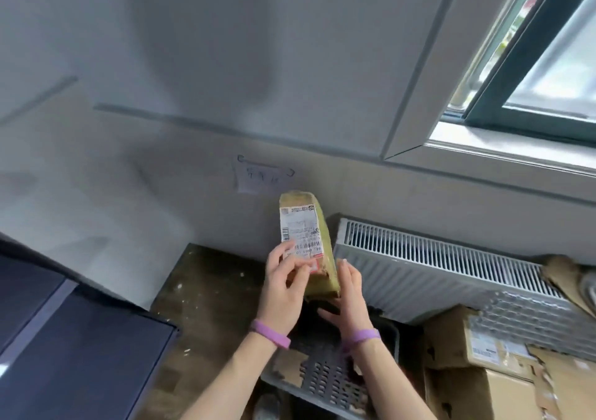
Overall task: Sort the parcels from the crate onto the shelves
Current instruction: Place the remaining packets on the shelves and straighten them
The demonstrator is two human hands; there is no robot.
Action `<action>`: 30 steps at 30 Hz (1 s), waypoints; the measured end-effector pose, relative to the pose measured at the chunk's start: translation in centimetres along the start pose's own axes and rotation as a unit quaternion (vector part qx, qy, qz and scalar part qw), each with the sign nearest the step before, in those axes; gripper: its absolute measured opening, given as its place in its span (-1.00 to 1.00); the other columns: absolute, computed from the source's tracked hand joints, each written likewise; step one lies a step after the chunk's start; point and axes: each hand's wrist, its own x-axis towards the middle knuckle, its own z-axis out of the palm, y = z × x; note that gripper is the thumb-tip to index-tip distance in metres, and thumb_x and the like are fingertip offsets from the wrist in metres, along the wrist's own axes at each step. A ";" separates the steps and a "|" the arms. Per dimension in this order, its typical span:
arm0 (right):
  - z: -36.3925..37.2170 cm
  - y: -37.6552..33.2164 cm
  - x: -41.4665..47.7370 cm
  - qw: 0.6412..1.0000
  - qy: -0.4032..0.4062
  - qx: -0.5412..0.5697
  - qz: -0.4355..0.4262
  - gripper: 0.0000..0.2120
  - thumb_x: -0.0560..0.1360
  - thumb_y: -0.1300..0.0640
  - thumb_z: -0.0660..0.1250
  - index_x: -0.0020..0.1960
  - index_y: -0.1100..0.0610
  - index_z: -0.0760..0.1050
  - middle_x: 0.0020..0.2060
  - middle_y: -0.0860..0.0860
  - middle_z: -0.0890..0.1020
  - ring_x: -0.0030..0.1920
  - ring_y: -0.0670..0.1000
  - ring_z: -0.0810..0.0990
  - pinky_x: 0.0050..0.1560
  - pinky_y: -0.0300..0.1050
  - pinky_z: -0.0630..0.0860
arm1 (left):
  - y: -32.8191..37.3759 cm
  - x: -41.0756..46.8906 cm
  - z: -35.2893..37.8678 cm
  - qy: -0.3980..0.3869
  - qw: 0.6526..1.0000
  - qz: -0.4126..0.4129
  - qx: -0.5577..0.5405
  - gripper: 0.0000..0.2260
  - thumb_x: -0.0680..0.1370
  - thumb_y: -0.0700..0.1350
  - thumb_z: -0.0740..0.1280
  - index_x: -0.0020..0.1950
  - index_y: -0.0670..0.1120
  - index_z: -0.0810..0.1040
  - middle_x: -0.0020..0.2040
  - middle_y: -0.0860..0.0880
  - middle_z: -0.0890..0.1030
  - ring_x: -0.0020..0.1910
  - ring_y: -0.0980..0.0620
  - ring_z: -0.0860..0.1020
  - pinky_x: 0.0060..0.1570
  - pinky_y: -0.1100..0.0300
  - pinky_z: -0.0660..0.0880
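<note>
A narrow brown cardboard parcel with a white shipping label is held upright in front of the wall. My left hand grips its lower left side, fingers curled over the label. My right hand holds the lower right edge and bottom with fingers mostly straight. Both wrists wear purple bands. Below my hands sits the grey perforated plastic crate, its inside mostly hidden by my arms.
A white radiator runs along the wall to the right under a window. Cardboard boxes are stacked at the lower right. A dark panel stands at the lower left. A paper note hangs on the wall.
</note>
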 end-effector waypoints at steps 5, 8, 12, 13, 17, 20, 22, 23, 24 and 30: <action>-0.1 -2.5 -0.7 0.998 -0.026 0.017 -0.053 -0.69 0.58 -0.02 0.24 0.30 0.01 0.35 0.06 -0.15 0.49 0.05 -0.22 0.52 -0.04 -0.15 0.55 | 2.3 -0.7 0.7 0.057 0.994 0.079 -0.052 -0.59 0.47 -0.31 0.33 0.23 0.09 0.49 0.29 0.11 0.44 0.34 0.14 0.41 0.34 0.09 0.40; -0.5 -3.5 -0.7 0.997 -0.047 0.036 -0.056 -0.64 0.55 -0.03 0.29 0.30 0.01 0.34 0.09 -0.04 0.58 0.07 -0.12 0.58 0.04 -0.08 0.54 | 3.4 -1.0 0.7 0.031 0.990 0.057 -0.127 -0.38 0.48 -0.38 0.32 0.41 0.12 0.32 0.41 0.10 0.38 0.40 0.06 0.39 0.34 -0.03 0.41; -1.1 -4.4 -0.7 0.994 -0.072 0.042 -0.077 -0.51 0.46 -0.08 0.38 0.34 -0.06 0.32 0.15 0.02 0.61 0.05 -0.08 0.61 0.01 -0.07 0.51 | 4.8 -1.3 0.7 0.013 0.984 0.063 -0.164 -0.23 0.49 -0.44 0.32 0.45 0.23 0.11 0.38 0.35 0.35 0.38 0.14 0.40 0.28 0.18 0.44; -1.1 -4.5 -0.5 0.993 -0.070 0.048 -0.084 -0.51 0.45 -0.05 0.38 0.34 -0.08 0.33 0.18 0.01 0.59 0.10 -0.05 0.60 0.07 -0.02 0.53 | 5.1 -1.3 0.7 0.010 0.982 0.061 -0.176 -0.20 0.49 -0.46 0.30 0.46 0.22 0.07 0.33 0.47 0.34 0.35 0.18 0.43 0.22 0.26 0.46; -1.7 -5.8 -0.4 0.991 -0.059 0.043 -0.115 -0.65 0.52 0.13 0.33 0.29 -0.03 0.42 0.23 0.06 0.56 0.20 0.08 0.57 0.14 0.10 0.56 | 5.8 -0.6 0.0 0.002 0.976 0.052 -0.210 -0.25 0.51 -0.43 0.30 0.45 0.23 0.09 0.26 0.48 0.39 0.27 0.23 0.48 0.09 0.37 0.49; -2.2 -7.3 -0.5 0.991 -0.051 0.017 -0.122 -0.68 0.56 0.14 0.29 0.31 0.10 0.46 0.12 0.10 0.63 0.09 0.04 0.64 -0.09 -0.04 0.62 | 6.0 0.6 -1.4 0.001 0.989 0.045 -0.140 -0.24 0.51 -0.30 0.37 0.41 0.38 0.10 0.42 0.16 0.23 0.36 0.15 0.38 0.17 0.36 0.46; -2.3 -8.1 -0.5 0.989 -0.043 -0.048 -0.133 -0.68 0.55 0.12 0.30 0.30 0.11 0.48 0.06 0.07 0.66 0.04 0.01 0.66 -0.05 0.01 0.64 | 6.0 1.8 -2.4 -0.026 0.996 0.082 -0.023 -0.15 0.45 -0.33 0.40 0.42 0.38 0.05 0.45 0.10 0.07 0.43 0.16 0.24 0.30 0.37 0.35; -2.3 -8.5 -0.4 0.987 -0.039 -0.072 -0.135 -0.68 0.55 0.10 0.30 0.29 0.11 0.48 0.05 0.06 0.67 0.02 0.01 0.66 -0.01 0.04 0.64 | 6.1 2.5 -2.9 -0.054 0.992 0.099 0.050 -0.10 0.43 -0.34 0.39 0.43 0.40 0.01 0.47 0.11 -0.04 0.48 0.12 0.14 0.41 0.26 0.26; -2.4 -8.9 -0.3 0.988 -0.033 -0.081 -0.130 -0.69 0.55 0.09 0.30 0.28 0.10 0.49 0.03 0.05 0.67 -0.02 0.01 0.67 0.00 0.05 0.64 | 6.2 3.1 -3.3 -0.087 0.982 0.104 0.132 -0.07 0.41 -0.33 0.38 0.42 0.43 -0.04 0.49 0.15 -0.16 0.53 0.06 0.01 0.48 0.12 0.16; -3.6 -11.3 0.3 0.978 -0.019 -0.144 -0.150 -0.67 0.52 0.08 0.34 0.27 0.08 0.52 -0.01 -0.01 0.67 -0.06 -0.09 0.65 -0.13 -0.09 0.62 | 6.7 4.5 -3.1 -0.018 0.905 0.136 0.402 -0.08 0.40 -0.28 0.36 0.48 0.37 -0.08 0.47 0.07 -0.43 0.47 -0.07 -0.44 0.49 -0.10 -0.21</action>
